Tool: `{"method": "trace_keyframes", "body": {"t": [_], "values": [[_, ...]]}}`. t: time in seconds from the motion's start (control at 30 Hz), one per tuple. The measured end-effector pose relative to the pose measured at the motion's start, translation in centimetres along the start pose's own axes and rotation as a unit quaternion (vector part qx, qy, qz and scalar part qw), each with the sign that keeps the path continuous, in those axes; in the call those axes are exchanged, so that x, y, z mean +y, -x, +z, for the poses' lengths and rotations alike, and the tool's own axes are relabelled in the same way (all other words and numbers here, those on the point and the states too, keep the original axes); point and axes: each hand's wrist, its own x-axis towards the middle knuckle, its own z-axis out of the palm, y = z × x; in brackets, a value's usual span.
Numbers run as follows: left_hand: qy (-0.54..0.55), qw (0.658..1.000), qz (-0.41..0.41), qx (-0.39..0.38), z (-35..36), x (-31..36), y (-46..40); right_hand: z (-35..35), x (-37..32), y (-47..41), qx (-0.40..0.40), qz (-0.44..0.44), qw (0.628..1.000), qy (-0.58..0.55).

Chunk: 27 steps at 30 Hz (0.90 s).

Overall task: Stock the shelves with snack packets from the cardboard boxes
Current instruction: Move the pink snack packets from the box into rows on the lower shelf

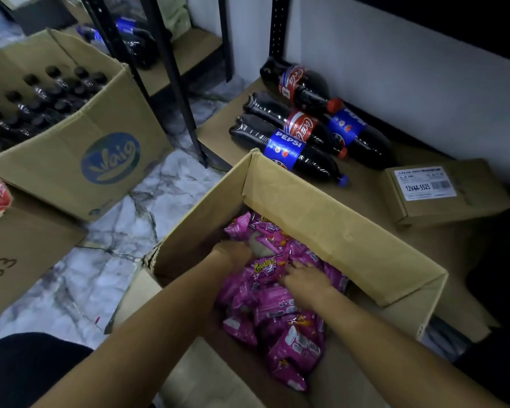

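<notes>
An open cardboard box (330,210) in front of me holds several pink snack packets (277,304). Both my hands are inside it. My left hand (233,253) reaches into the packets at the box's far left corner, its fingers buried among them. My right hand (304,279) lies on top of the pile with fingers curled over a pink packet labelled in yellow (265,267). The low wooden shelf (374,187) behind the box carries bottles only.
Several cola bottles (301,134) lie on the low shelf beside a small labelled carton (445,189). At left stands a box of dark bottles (71,119) and another carton (18,254). Black shelf posts (171,75) rise from the marble floor (124,231).
</notes>
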Motion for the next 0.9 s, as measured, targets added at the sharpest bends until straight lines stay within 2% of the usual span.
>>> {"method": "trace_keyframes", "body": {"t": [0.23, 0.43, 0.77, 0.9], "values": [[0.015, 0.999, 0.004, -0.045, 0.1, 0.2, -0.1, 0.0, -0.6, 0.2, -0.011, 0.008, 0.998, -0.068], [0.022, 0.999, 0.002, -0.04, -0.7, -0.1, 1.5, -1.5, -0.6, 1.1, -0.007, 0.019, 0.992, -0.125], [0.119, 0.99, 0.031, 0.063, -5.3, -1.6, 7.7, -8.9, 0.9, 4.8, 0.05, 0.012, 0.978, -0.203], [0.11, 0.985, 0.059, 0.121, -8.9, -2.1, 10.6, -13.6, 1.6, 7.2, 0.053, 0.002, 0.983, -0.177]]}}
